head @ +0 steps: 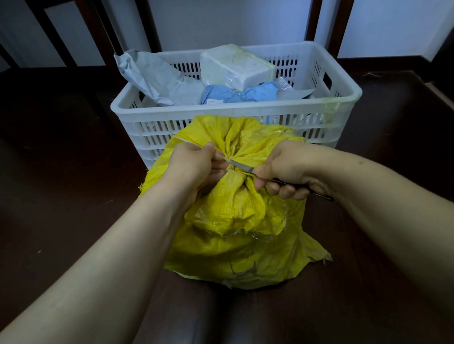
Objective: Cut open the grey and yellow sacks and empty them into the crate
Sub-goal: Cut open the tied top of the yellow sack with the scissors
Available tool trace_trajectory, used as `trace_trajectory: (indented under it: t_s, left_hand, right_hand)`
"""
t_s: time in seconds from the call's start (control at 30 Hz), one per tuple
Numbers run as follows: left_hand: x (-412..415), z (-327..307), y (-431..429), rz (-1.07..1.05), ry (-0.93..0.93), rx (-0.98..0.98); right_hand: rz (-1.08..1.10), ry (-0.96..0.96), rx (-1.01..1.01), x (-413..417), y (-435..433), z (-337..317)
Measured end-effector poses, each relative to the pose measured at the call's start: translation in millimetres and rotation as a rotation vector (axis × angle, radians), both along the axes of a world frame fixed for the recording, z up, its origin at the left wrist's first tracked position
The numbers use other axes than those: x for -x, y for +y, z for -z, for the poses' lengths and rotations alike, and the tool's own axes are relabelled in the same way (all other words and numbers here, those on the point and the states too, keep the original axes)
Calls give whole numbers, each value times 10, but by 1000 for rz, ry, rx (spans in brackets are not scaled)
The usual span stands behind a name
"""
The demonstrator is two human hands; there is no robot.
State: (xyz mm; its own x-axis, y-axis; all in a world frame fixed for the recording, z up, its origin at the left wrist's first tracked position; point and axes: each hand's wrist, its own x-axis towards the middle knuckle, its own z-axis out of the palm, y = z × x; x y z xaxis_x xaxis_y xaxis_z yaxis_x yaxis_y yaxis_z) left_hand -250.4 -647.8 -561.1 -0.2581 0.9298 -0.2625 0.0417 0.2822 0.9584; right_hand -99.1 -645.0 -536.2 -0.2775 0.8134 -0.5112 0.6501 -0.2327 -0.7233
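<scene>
**Q:** Surface and work position?

**A:** Dark floor point(63, 208), no bench. The yellow sack point(237, 224) stands on it directly in front of the person, its gathered neck uppermost and just short of the crate point(217, 111).

**Q:** Step in hand?

**A:** Judged: cutting the neck tie. The left hand point(193, 163) pinches a pale strand point(221, 156) at the gather. The right hand point(289, 168) is clenched round the handle of a knife point(243, 167), with the blade tip at the knot. The sack is not yet open.

**Q:** Next move?

**A:** Keep the strand taut and draw the blade away from the left fingers, which lie close beside the edge. Then lift the sack and tip it over the near rim.

**Q:** Clearance?

**A:** Open floor lies on both sides. The crate already holds a crumpled grey bag point(159, 80), a white wrapped block point(235, 65) and a blue parcel point(237, 94), heaped above the rim, so room inside is limited. A pale wall point(224, 12) stands close behind.
</scene>
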Motion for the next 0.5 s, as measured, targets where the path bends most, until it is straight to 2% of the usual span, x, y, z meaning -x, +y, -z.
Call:
trace_trajectory:
  t_s: [0.3,0.5]
  left_hand:
    - [42,4,6,-13,3,-6]
    - [91,25,36,-39,24,-65]
  right_hand:
    - [-56,-56,-201,36,-21,152]
    - [-213,-319,-528,119,-65,220]
